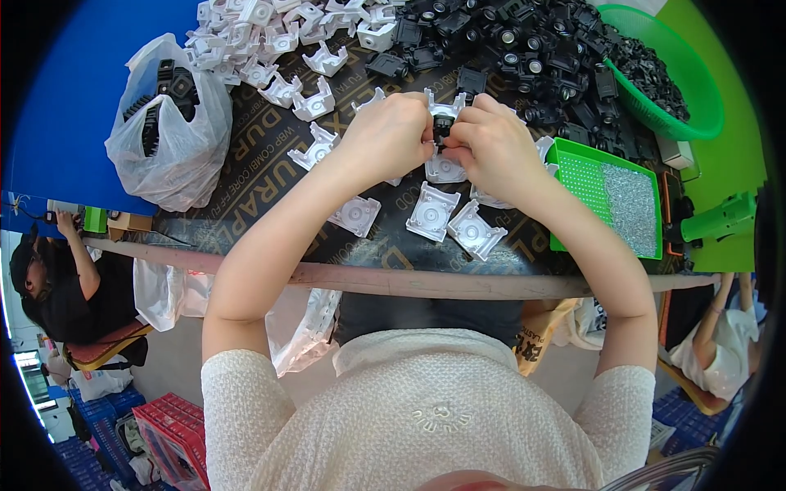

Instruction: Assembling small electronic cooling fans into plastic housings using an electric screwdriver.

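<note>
Over the middle of the bench, my left hand and my right hand meet with fingers closed in a pinch. Between them is a white plastic housing with a small black part against its near side. My left fingers grip from the left, my right fingers from the right. The fingertips partly hide how the two pieces touch. More white housings lie loose around and below my hands, some partly covered by them.
White housings are heaped at the back left, black parts at the back right. A green basket holds more black pieces. A green tray contains small silvery pieces. On the left stands a plastic bag with black parts. People sit at both sides.
</note>
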Demonstrator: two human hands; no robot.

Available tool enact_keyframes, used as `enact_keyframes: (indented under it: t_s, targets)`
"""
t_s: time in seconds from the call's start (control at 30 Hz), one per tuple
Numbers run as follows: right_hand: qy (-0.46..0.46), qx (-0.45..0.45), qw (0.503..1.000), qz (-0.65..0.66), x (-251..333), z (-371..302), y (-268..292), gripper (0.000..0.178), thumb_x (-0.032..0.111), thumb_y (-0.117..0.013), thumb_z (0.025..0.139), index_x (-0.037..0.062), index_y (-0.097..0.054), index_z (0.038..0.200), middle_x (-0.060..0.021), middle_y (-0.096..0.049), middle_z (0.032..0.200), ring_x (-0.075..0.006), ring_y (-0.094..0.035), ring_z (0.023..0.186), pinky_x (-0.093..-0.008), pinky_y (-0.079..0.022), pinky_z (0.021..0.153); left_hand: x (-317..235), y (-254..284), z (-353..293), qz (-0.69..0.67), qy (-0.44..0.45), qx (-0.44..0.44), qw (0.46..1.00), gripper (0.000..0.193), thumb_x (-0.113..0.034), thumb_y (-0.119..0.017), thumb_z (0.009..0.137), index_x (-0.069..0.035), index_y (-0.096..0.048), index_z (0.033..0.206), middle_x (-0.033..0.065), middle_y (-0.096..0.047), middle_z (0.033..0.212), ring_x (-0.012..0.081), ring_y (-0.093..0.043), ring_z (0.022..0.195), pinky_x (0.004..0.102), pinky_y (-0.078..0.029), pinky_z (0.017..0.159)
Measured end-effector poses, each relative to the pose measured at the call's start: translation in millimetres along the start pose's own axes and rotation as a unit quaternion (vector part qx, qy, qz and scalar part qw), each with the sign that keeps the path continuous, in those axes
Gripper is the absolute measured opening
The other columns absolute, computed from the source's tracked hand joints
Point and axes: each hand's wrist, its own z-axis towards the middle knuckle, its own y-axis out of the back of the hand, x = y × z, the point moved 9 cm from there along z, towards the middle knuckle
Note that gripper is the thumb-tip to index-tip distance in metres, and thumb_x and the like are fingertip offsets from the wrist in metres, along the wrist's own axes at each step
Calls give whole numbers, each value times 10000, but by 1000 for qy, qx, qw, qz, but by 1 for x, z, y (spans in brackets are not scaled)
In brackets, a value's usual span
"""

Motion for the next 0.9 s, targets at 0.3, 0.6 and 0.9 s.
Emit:
enact_keyframes:
  t_s: [0.3,0.6,0.9]
  targets:
    - [-27,2,1000,10,-8,-3,5,71,79,-689,722,64,-649,778,-67,-606,796,-266,-549,892,-372,-474,758,-4,20,-4,-94,27,-30,995,282,-197,-746,765,-15,-680,970,75,-608,792,166,-594,699,325,-478,570]
    - [61,-87,987,118,12,9,76,192,198,-732,779,102,-722,945,-32,-605,844,-203,-541,772,-335,-465,735,-13,-7,2,-634,208,26,744,809,-700,-271,912,14,-497,1217,113,-656,910,108,-596,699,214,-391,416]
    - [-200,61,944,254,-38,-7,42,245,192,-803,723,52,-684,886,7,-629,802,-86,-543,661,-247,-437,587,-45,-17,11,-565,191,43,801,970,-802,-219,836,5,-352,1356,140,-597,1002,136,-604,629,220,-388,355]
